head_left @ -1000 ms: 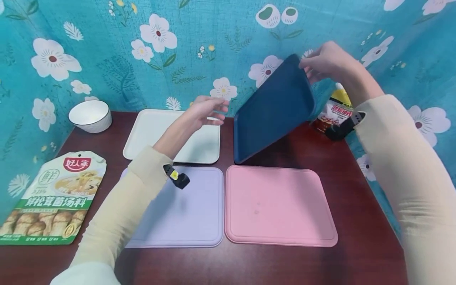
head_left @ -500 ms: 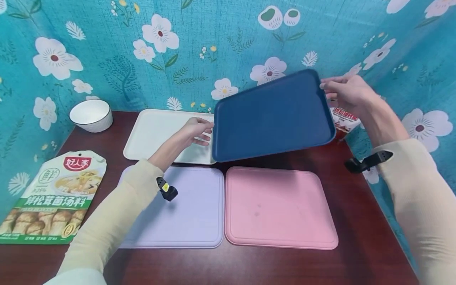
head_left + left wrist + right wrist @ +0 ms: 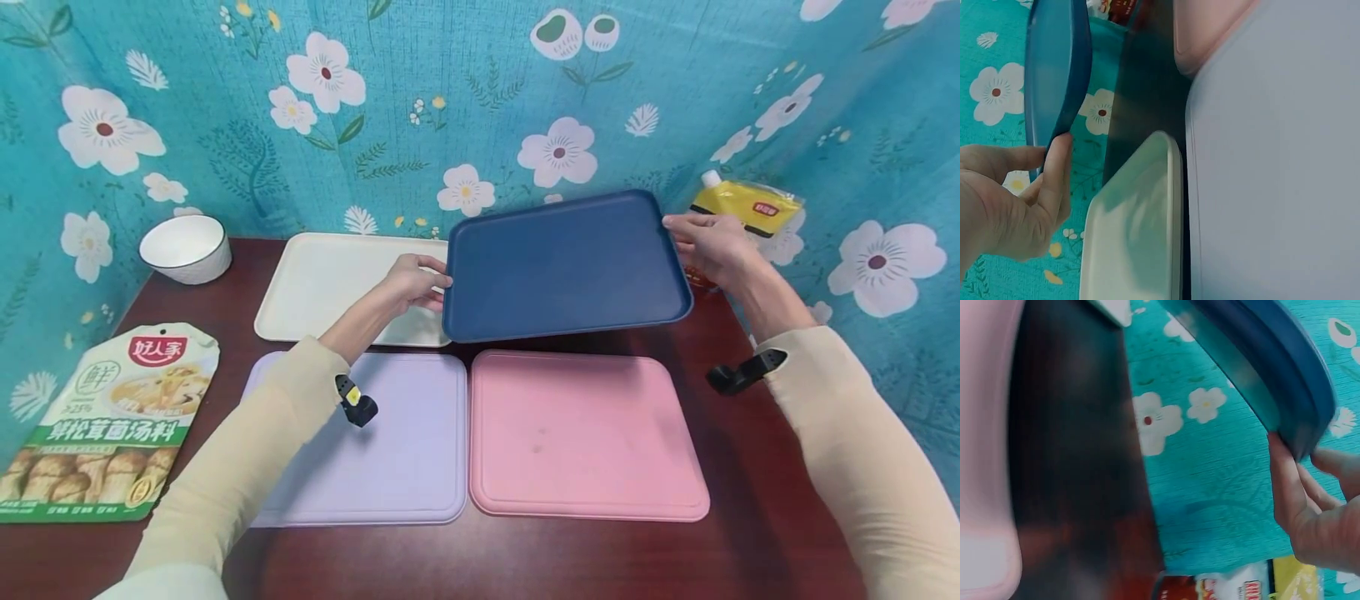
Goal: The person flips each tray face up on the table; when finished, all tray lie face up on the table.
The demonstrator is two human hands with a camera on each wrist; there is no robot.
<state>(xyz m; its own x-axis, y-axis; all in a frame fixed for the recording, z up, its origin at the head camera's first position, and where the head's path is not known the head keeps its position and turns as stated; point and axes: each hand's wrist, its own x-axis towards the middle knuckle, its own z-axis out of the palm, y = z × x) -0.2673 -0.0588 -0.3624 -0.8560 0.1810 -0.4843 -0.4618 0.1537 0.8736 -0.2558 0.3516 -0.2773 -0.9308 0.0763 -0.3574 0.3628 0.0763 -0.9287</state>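
A dark blue rectangular tray [image 3: 566, 267] is held up above the back right of the table, its right end higher than its left in the head view. My left hand [image 3: 414, 283] pinches its left short edge, thumb on one face and fingers on the other, as the left wrist view shows. At the opposite short edge my right hand [image 3: 712, 246] grips the rim the same way; in the right wrist view the fingers [image 3: 1285, 478] lie against the underside. Below the tray's front edge lies a pink tray [image 3: 585, 433]. Left of the blue tray is a white tray [image 3: 352, 279], partly covered by my left hand.
A lavender tray [image 3: 390, 442] lies in front of the white one. At the left lie a mushroom soup seasoning pouch [image 3: 120, 417] and a white bowl [image 3: 187, 250]. A yellow-topped spouted pouch [image 3: 750, 204] stands behind my right hand. A flowered blue cloth [image 3: 420, 100] hangs behind the table.
The blue tray has come down from a steep tilt to a flatter one and shifted left. My left hand has taken hold of its left edge; my right hand has lowered and moved right.
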